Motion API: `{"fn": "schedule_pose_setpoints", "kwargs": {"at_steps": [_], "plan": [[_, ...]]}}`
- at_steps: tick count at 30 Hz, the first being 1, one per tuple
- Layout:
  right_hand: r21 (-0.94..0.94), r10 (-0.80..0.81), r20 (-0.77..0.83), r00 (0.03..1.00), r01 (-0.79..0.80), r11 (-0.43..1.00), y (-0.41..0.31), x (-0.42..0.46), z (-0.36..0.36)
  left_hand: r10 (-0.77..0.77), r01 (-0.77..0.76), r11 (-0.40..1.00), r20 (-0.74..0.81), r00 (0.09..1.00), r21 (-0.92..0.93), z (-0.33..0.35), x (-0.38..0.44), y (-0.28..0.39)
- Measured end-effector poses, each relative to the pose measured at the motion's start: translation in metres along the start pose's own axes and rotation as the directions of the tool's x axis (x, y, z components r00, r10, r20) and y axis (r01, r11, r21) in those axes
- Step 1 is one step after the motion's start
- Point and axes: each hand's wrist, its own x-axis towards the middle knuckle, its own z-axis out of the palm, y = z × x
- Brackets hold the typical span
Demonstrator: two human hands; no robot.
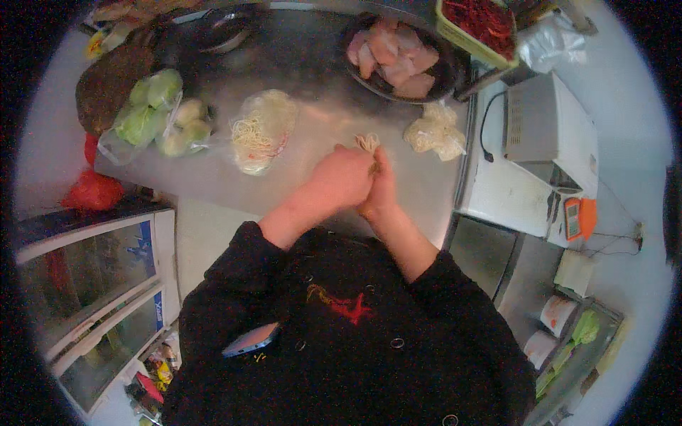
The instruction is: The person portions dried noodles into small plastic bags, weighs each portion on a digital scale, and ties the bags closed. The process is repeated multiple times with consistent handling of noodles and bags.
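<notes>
Over a steel table, my left hand and my right hand are pressed together around a small bundle of noodles, whose looped ends stick out above the fingers. To the left lies an open clear plastic bag of noodles, with some red strands at its edge. Right of my hands sits a knotted clear bag of pale noodles. Beyond it, a dark round pan holds several pieces of raw, pale pink meat.
Bagged green vegetables and bagged pale round produce lie at the left. A square tub of dark red food stands at the back right. A white appliance and an orange-cased device are on the right-hand counter; a glass-doored cabinet is lower left.
</notes>
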Motion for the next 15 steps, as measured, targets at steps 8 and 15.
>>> {"fn": "schedule_pose_setpoints", "kwargs": {"at_steps": [8,15], "plan": [[0.042,-0.183,-0.175,0.967,0.193,0.980,-0.082,-0.068,-0.055,-0.262,0.125,0.873,-0.237,0.936,-0.471,0.015,-0.017,-0.020],[-0.174,-0.376,-0.235,0.897,0.341,0.924,-0.111,-0.087,-0.070,-0.286,0.250,0.957,-0.354,0.890,-0.144,0.094,0.005,-0.039]]}}
